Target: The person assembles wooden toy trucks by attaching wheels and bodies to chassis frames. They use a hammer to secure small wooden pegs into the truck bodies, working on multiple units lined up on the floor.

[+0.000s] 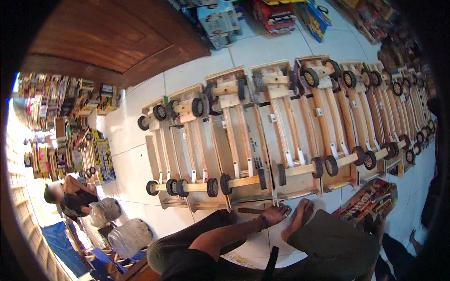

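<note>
Wooden toy trucks (243, 140) lie wheels up in a long row on the tiled floor, black wheels at both ends of their frames. My left hand (275, 214), a bracelet on its wrist, is at the near edge of a middle truck, beside my bare foot (302, 213). Its fingers are curled; what they hold, if anything, is too small to make out. Next to it lies a brown wooden stick (251, 210). My right hand (373, 224) is dark and partly hidden at the near side of a printed box (365, 199) with tools or scraps on it.
Brown wooden panel (117, 33) stands at the far left. More toy trucks (70, 98) are stacked left, near another person (70, 196) and filled clear bags (129, 236). Boxes (218, 23) and a red toy truck (274, 18) stand at the far side.
</note>
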Demonstrator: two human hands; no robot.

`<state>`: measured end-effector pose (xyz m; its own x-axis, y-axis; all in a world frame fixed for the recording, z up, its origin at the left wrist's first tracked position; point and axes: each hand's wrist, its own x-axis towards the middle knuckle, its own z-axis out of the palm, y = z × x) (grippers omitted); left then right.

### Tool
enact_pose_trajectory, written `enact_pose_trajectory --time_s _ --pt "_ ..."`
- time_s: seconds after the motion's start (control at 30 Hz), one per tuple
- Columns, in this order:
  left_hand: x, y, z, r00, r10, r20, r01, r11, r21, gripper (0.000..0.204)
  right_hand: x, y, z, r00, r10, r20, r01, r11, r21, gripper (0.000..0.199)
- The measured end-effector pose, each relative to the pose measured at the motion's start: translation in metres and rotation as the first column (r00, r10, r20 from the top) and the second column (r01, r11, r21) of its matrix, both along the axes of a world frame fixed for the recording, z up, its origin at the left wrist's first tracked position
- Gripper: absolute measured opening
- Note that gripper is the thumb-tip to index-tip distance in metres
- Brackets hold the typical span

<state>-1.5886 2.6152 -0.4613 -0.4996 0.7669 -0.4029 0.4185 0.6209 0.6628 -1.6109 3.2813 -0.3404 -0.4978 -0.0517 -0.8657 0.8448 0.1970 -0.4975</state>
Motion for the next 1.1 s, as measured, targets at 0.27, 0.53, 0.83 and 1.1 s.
enact_pose_trajectory --time_s 0.27,0.53,0.83,1.1 --pt "-0.047 -0.054 0.156 0.913 -0.306 0.27 0.294 0.952 0.084 0.045 -0.085 -0.056 0.119 0.876 0.468 0.12 -0.319 0.373 0.871 0.039" --pt "-0.248 -0.316 0.268 0.927 0.179 -0.33 -0.281 0.912 -0.297 0.021 -0.334 -0.411 0.254 0.417 0.806 -0.42 -0.478 0.588 0.652 0.048" --pt "-0.232 -0.423 0.15 0.558 0.737 -0.38 -0.828 0.469 -0.307 0.052 -0.412 -0.653 0.082 -0.238 0.971 0.016 -0.682 -0.179 0.71 0.039" --pt "-0.22 -0.403 0.134 0.374 0.91 -0.178 -0.908 0.32 -0.27 0.056 -0.352 -0.691 0.025 0.088 0.987 -0.131 -0.56 0.158 0.813 0.057"
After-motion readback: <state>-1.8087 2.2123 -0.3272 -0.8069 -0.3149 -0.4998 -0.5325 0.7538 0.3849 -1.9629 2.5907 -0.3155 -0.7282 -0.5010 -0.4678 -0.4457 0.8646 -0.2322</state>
